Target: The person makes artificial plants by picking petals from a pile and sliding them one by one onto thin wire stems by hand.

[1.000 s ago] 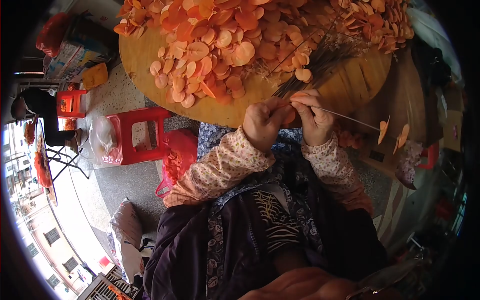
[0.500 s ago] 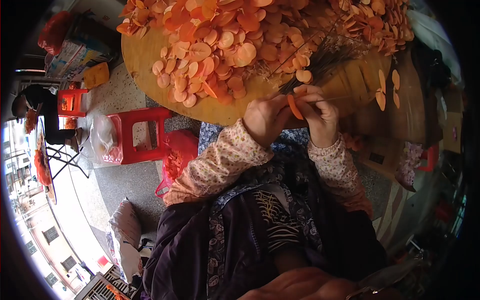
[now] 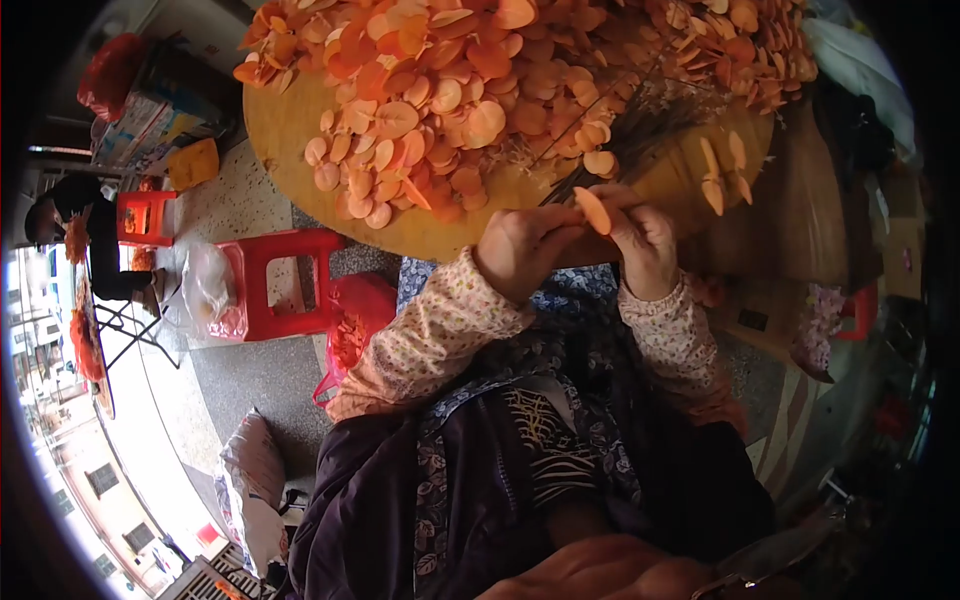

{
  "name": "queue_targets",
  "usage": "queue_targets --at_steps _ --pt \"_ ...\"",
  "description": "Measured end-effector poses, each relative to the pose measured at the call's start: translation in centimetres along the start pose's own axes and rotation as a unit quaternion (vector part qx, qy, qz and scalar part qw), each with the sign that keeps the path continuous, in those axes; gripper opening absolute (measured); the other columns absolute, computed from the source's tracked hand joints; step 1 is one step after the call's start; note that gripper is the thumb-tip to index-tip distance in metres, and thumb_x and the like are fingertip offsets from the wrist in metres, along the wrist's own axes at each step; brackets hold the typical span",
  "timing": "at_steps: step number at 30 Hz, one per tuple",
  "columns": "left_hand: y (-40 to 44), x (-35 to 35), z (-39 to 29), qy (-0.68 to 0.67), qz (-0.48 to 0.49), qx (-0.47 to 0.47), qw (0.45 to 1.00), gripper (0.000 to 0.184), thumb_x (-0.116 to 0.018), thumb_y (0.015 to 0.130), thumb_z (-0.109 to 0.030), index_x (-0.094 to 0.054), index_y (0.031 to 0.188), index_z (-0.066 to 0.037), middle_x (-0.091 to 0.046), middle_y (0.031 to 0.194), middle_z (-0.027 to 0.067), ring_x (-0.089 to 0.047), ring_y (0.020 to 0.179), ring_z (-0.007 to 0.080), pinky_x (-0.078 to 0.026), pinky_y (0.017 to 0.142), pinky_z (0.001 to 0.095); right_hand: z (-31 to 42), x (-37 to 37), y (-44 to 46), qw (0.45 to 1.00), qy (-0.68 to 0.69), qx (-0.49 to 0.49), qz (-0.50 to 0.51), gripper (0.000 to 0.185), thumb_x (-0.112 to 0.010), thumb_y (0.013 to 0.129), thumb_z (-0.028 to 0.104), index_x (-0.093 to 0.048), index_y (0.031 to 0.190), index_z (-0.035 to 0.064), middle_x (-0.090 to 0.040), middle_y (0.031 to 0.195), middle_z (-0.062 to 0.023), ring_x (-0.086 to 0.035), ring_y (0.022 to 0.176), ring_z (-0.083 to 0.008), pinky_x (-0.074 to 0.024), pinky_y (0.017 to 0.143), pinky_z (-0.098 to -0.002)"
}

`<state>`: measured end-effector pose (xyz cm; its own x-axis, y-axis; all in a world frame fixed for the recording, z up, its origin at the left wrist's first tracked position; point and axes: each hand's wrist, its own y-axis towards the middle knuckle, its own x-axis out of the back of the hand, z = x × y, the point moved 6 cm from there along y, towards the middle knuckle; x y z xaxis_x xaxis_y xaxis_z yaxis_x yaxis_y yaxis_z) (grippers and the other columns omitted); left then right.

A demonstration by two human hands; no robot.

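Observation:
My left hand (image 3: 512, 250) and my right hand (image 3: 643, 240) meet at the near edge of the round wooden table (image 3: 285, 150). An orange artificial leaf (image 3: 593, 211) stands at the fingertips of my right hand, which are closed round a leaf stem. More orange leaves (image 3: 713, 185) hang out to the right of this hand, apparently on the same stem. My left fingers are pinched together right beside the upright leaf; what they grip is hidden. Beyond my hands lie a bundle of dark thin stems (image 3: 645, 125) and a large heap of orange leaves (image 3: 450, 100).
Left of me stand a red plastic stool (image 3: 325, 265) with a clear bag (image 3: 208, 285) and a red bag of orange pieces (image 3: 355, 320). A person in dark clothes (image 3: 105, 240) sits at far left. A cardboard box (image 3: 750, 310) lies under the table at right.
The leaf at my fingertips has turned to show more of its face. The leaves on the right have swung left and slightly up. My left hand has shifted slightly left.

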<state>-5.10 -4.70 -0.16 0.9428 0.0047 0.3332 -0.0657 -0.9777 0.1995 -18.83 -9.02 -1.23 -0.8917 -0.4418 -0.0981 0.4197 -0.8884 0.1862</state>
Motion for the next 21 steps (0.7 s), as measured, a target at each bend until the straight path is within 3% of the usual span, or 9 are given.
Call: queue_targets --at_steps 1,2,4,6,8,9,13,19,21 --pt "-0.1 -0.1 1.0 -0.011 0.022 0.056 0.998 0.017 -0.059 0.079 -0.007 -0.065 0.094 -0.002 -0.064 0.069 0.0150 -0.065 0.063 0.0273 -0.050 0.057 0.0326 -0.5 -0.1 0.0 0.996 0.062 -0.057 0.011 0.014 -0.062 0.085 0.009 -0.061 0.091 -0.0035 -0.061 0.099 -0.0084 -0.059 0.086 -0.0123 -0.0479 0.074 -0.0244" --pt "-0.2 -0.3 1.1 -0.012 0.029 0.049 0.998 0.017 -0.059 0.079 -0.007 -0.065 0.094 -0.002 -0.064 0.069 0.0150 -0.065 0.063 0.0273 -0.050 0.057 0.0326 -0.4 -0.1 -0.1 0.997 0.059 -0.052 0.003 0.014 -0.062 0.085 0.009 -0.061 0.091 -0.0035 -0.061 0.099 -0.0084 -0.059 0.086 -0.0123 -0.0479 0.074 -0.0244" --pt "-0.4 -0.5 1.5 -0.049 0.009 0.087 0.995 0.017 -0.059 0.079 -0.006 -0.065 0.094 -0.002 -0.064 0.068 0.0141 -0.065 0.060 0.0247 -0.050 0.056 0.0318 -0.4 -1.1 -0.4 0.997 -0.017 -0.052 0.059 0.016 -0.064 0.083 0.009 -0.062 0.094 -0.0032 -0.062 0.098 -0.0071 -0.060 0.086 -0.0108 -0.0487 0.072 -0.0230" --pt "-0.4 -0.8 1.4 -0.038 0.027 0.084 0.995 0.016 -0.059 0.080 -0.007 -0.065 0.094 -0.002 -0.064 0.065 0.0123 -0.064 0.055 0.0224 -0.050 0.053 0.0302 0.0 -0.7 -0.2 0.992 -0.119 -0.017 0.040 0.017 -0.066 0.082 0.008 -0.062 0.094 -0.0034 -0.064 0.089 -0.0049 -0.060 0.080 -0.0090 -0.0486 0.068 -0.0209" --pt "-0.6 -0.8 1.3 -0.039 0.027 0.114 0.992 0.015 -0.058 0.081 -0.007 -0.065 0.093 -0.001 -0.062 0.062 0.0118 -0.063 0.053 0.0209 -0.049 0.051 0.0294 -1.1 -0.6 -0.2 0.992 -0.037 -0.116 0.035 0.018 -0.066 0.082 0.009 -0.063 0.095 -0.0031 -0.065 0.080 -0.0028 -0.061 0.077 -0.0088 -0.0487 0.067 -0.0208" --pt "-0.5 -0.9 0.7 -0.042 0.033 0.093 0.994 0.012 -0.055 0.086 -0.006 -0.063 0.088 0.004 -0.061 0.062 0.0055 -0.057 0.053 0.0087 -0.045 0.048 0.0211 -0.7 -0.4 -0.1 0.992 -0.057 -0.114 0.014 0.017 -0.065 0.084 0.013 -0.063 0.091 -0.0026 -0.061 0.069 0.0006 -0.057 0.064 -0.0060 -0.0455 0.059 -0.0191" --pt "-1.3 -0.3 1.3 -0.068 0.056 0.157 0.984 0.013 -0.055 0.086 -0.007 -0.063 0.085 0.004 -0.060 0.060 0.0043 -0.054 0.050 0.0075 -0.043 0.046 0.0203 -1.0 3.3 1.0 0.992 0.045 -0.110 -0.051 0.014 -0.062 0.085 0.012 -0.060 0.080 -0.0008 -0.049 0.059 0.0018 -0.040 0.048 -0.0053 -0.0316 0.045 -0.0201" --pt "-2.9 0.1 1.7 -0.094 0.066 0.217 0.969 0.013 -0.056 0.084 -0.008 -0.063 0.082 0.003 -0.058 0.054 0.0060 -0.055 0.047 0.0109 -0.044 0.046 0.0250 -1.4 4.6 1.6 0.984 0.119 -0.116 -0.070 0.014 -0.063 0.086 0.014 -0.059 0.089 0.0002 -0.048 0.061 0.0025 -0.040 0.050 -0.0044 -0.0309 0.045 -0.0192" --pt "-2.9 0.1 1.3 -0.084 0.060 0.172 0.980 0.014 -0.055 0.087 -0.009 -0.064 0.084 0.002 -0.059 0.058 0.0026 -0.052 0.048 0.0071 -0.041 0.045 0.0206 -2.2 5.1 1.3 0.982 0.114 -0.132 -0.077 0.014 -0.063 0.086 0.013 -0.059 0.089 -0.0002 -0.049 0.063 0.0013 -0.041 0.050 -0.0055 -0.0313 0.045 -0.0199"
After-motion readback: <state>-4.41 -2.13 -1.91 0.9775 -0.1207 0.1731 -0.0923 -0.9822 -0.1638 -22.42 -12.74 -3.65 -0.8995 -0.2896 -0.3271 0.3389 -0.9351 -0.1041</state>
